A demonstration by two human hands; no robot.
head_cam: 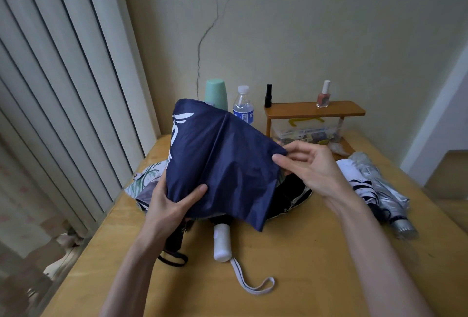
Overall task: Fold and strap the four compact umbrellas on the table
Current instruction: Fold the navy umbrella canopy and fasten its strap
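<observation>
The wooden tabletop (316,253) fills a room corner, with blinds (63,88) along its left edge and a cracked wall behind. The navy umbrella (222,162) is held above the tabletop's middle, its long axis rising from the near edge toward the far edge. The left hand (172,202) grips its lower left. The right hand (311,164) pinches a fold on its right side. A silver umbrella (379,185) lies along the right edge.

The person is showing two slim, bare forearms (367,240). The left hand (172,205) and right hand (311,164) are going bare too, with long fingers (298,150) and short, plain nails.
</observation>
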